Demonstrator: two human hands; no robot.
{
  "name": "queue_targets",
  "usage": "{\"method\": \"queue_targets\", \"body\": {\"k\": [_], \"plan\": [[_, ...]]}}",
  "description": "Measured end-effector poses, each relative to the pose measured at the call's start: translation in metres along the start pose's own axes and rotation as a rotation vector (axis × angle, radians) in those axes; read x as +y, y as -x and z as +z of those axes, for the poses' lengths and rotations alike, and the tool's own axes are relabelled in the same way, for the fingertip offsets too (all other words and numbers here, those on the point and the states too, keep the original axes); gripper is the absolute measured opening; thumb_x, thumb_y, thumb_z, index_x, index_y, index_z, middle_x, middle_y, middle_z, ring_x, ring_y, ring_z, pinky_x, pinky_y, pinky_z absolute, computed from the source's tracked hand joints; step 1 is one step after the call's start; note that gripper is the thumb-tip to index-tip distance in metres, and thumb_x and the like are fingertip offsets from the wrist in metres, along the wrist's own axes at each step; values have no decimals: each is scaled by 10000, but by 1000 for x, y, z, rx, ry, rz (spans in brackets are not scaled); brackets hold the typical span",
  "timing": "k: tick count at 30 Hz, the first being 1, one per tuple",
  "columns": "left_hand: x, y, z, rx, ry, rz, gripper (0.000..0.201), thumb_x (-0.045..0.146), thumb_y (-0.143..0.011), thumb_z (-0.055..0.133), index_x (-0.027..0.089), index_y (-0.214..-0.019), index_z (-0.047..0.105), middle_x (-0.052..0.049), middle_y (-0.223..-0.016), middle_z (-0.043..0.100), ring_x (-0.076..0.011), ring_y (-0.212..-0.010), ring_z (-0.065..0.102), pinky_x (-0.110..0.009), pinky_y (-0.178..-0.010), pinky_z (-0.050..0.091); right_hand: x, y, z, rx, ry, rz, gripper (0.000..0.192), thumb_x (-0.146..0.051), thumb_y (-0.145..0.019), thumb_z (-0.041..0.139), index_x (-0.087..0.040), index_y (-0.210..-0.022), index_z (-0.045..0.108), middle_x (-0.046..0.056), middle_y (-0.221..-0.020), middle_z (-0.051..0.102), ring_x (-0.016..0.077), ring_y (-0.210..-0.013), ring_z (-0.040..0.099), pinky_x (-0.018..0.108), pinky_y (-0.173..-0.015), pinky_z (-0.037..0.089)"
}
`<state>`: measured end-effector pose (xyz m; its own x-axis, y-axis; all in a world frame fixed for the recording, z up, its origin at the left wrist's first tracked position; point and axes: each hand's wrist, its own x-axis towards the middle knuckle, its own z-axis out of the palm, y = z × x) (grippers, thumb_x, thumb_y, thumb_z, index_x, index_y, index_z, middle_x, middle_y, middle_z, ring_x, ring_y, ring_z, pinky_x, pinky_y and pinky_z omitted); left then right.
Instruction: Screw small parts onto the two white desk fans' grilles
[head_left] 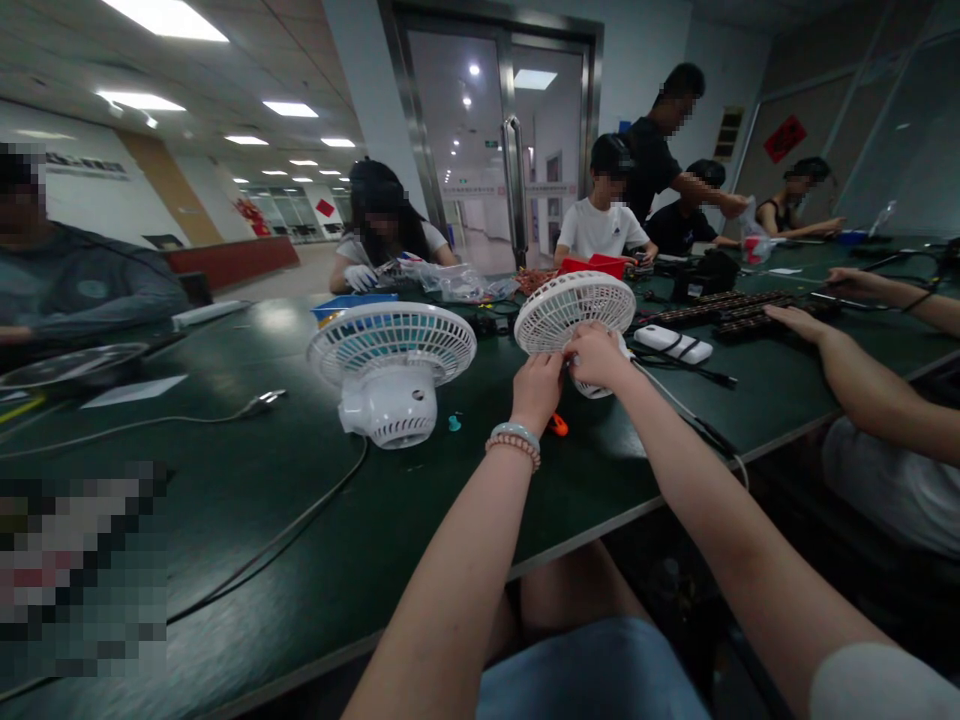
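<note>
Both forearms stretch out from me over the near edge of the dark green table. At the far end of my reach stands the small white fan, its round grille tilted toward me, set right of centre. My left hand is curled with the fingers bent up against the lower rim of the grille, a beaded bracelet on the wrist. My right hand is closed on the fan's lower edge and body, grasping it. Just below my left hand lies a small orange piece, and a teal one lies further left. A second white fan stands to the left, well apart, leaving bare tabletop between. A co-worker's arms rest on the table to the right.
</note>
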<state>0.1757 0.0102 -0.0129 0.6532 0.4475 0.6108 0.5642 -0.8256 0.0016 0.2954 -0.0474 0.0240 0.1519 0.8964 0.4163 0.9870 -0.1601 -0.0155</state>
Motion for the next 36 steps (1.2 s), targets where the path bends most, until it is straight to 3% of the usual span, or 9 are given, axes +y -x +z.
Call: {"method": "queue_targets", "body": {"k": [20,36], "plan": [[-2,1,5,14,-68,50,231,199,-868,389,167,-964,596,-97,-918,596,-209,-893,523,-304,-713,433,-3,1,-5,-61,69,-16,283,-260,-764,466,-245,-949,679,99,-1123,513,301,-1067,361,426,-822,330],[-6,1,4,3,180,26,212,82,-795,442,135,-974,542,-94,-914,610,-189,-876,557,-298,-787,450,-2,1,-1,-36,76,-12,262,-313,-760,507,-268,-961,668,88,-1126,517,300,-1076,357,422,-821,330]]}}
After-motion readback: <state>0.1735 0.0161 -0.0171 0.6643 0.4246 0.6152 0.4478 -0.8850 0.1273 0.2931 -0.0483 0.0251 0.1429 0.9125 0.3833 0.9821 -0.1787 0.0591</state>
